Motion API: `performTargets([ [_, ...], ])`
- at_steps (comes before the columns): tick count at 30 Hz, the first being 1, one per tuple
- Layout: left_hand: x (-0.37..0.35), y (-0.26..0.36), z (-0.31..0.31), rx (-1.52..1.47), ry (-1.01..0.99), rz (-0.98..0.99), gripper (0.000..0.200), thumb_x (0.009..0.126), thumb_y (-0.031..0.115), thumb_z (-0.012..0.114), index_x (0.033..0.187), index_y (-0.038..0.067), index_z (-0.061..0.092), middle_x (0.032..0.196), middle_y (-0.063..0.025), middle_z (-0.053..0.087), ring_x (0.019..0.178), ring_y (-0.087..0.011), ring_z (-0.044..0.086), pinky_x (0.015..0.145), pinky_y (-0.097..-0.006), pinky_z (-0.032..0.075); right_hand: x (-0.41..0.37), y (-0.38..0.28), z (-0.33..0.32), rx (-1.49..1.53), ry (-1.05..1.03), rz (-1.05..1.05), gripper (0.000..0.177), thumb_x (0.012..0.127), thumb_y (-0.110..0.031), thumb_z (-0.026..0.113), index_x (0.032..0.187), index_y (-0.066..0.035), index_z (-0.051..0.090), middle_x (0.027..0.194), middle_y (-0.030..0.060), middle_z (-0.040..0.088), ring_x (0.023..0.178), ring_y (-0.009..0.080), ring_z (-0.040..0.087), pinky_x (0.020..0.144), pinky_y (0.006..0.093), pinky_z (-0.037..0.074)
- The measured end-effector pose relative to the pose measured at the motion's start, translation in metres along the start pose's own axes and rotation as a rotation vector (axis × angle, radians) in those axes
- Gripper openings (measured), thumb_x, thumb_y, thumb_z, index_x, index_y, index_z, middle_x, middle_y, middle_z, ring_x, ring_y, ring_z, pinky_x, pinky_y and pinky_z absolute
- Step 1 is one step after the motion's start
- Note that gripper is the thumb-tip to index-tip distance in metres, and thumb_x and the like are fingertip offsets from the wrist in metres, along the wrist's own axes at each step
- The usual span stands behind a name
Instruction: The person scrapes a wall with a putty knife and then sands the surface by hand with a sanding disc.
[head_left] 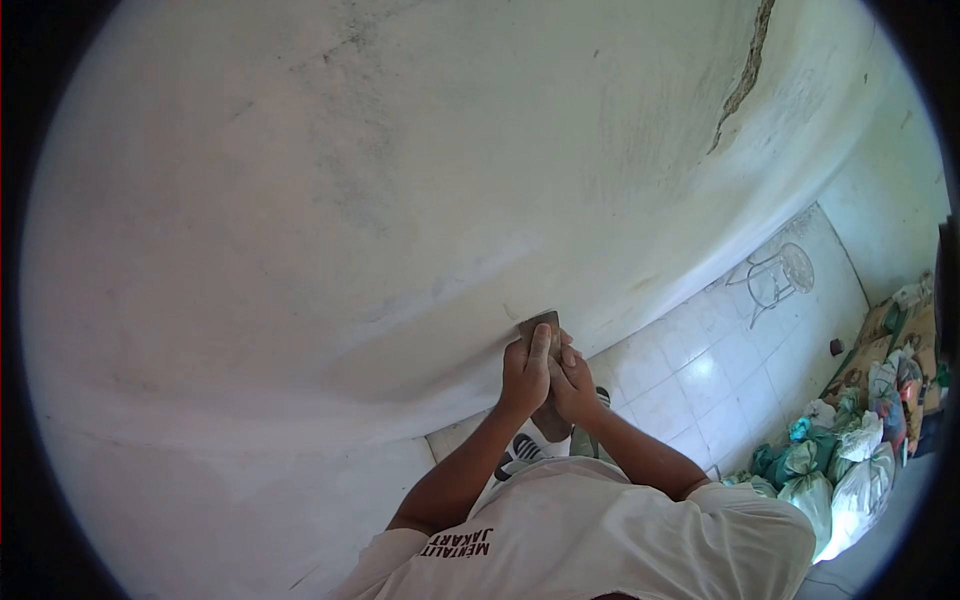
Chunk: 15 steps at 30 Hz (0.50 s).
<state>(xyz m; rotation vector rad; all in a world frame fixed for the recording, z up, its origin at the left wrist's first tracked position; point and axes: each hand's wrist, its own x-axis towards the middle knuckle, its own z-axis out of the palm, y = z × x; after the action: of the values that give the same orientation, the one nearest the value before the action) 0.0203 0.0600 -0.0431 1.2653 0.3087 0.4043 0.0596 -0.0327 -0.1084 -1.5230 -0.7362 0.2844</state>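
Observation:
Both hands are together around a flat, brownish-grey block at the lower middle of the head view. My left hand (pixel 525 376) wraps the block (pixel 543 320) from the left, with its thumb lying along the top. From the right, my right hand (pixel 575 388) closes on the same block, its fingers partly hidden. The block's far end is against or very near the pale wall (pixel 400 200); a gap cannot be made out. Dark smudges and scuffs mark the wall's surface.
A jagged crack (pixel 745 90) runs down the wall at upper right. A round stool (pixel 797 268) stands on the white tiled floor (pixel 700 375). Filled plastic bags (pixel 865 480) and brown sacks (pixel 860 370) are piled at right. A striped sandal (pixel 527 447) shows below my hands.

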Motion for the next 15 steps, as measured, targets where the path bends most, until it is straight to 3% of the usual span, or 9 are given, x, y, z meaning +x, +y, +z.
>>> performTargets([
  [3,0.009,0.017,0.007,-0.140,-0.021,0.149,0.040,0.104,0.025,0.035,0.087,-0.003,0.057,0.070,-0.0070,0.055,0.064,-0.0142,0.056,0.064,-0.0283,0.048,0.020,-0.024,-0.008,-0.080,-0.050,0.035,0.029,0.094,-0.016,0.047,0.113,0.004,0.053,0.105,0.0249,0.058,0.101,0.0414,0.054,0.089,0.0421,0.041],
  [4,0.007,0.031,0.015,-0.146,0.024,0.126,0.040,0.104,0.026,0.035,0.087,-0.003,0.057,0.070,-0.0070,0.056,0.064,-0.0144,0.056,0.065,-0.0283,0.049,0.035,-0.073,-0.019,0.004,-0.159,0.054,0.033,0.093,-0.018,0.047,0.117,0.005,0.050,0.107,0.0260,0.058,0.102,0.0433,0.053,0.089,0.0428,0.041],
  [7,0.001,0.046,0.017,-0.091,0.044,0.049,0.042,0.105,0.028,0.033,0.090,-0.003,0.057,0.071,-0.0076,0.058,0.067,-0.0151,0.058,0.070,-0.0291,0.051,0.028,-0.079,-0.015,0.030,-0.099,0.063,0.032,0.094,-0.018,0.047,0.115,0.006,0.052,0.100,0.0247,0.060,0.096,0.0424,0.056,0.086,0.0430,0.043],
  [10,-0.010,0.030,0.013,-0.093,0.031,-0.071,0.047,0.105,0.033,0.030,0.096,-0.004,0.057,0.073,-0.0086,0.061,0.072,-0.0162,0.060,0.076,-0.0304,0.051,0.009,-0.054,-0.011,0.009,-0.091,0.026,0.030,0.096,-0.019,0.046,0.111,0.006,0.056,0.097,0.0218,0.062,0.093,0.0378,0.058,0.084,0.0413,0.044],
  [13,-0.018,-0.007,-0.002,-0.063,0.001,-0.110,0.052,0.104,0.040,0.027,0.105,-0.003,0.057,0.086,-0.0119,0.064,0.086,-0.0196,0.063,0.084,-0.0329,0.050,-0.007,-0.023,0.001,0.057,0.009,-0.085,0.026,0.098,-0.020,0.046,0.098,0.003,0.059,0.090,0.0108,0.062,0.085,0.0227,0.056,0.078,0.0332,0.044],
  [15,-0.024,-0.021,-0.004,-0.029,-0.015,-0.142,0.055,0.104,0.042,0.025,0.108,-0.002,0.056,0.094,-0.0142,0.066,0.094,-0.0229,0.063,0.088,-0.0353,0.050,-0.016,-0.018,-0.003,0.241,-0.087,0.195,0.026,0.099,-0.021,0.047,0.096,0.001,0.060,0.092,0.0079,0.061,0.086,0.0167,0.055,0.078,0.0305,0.044],
])
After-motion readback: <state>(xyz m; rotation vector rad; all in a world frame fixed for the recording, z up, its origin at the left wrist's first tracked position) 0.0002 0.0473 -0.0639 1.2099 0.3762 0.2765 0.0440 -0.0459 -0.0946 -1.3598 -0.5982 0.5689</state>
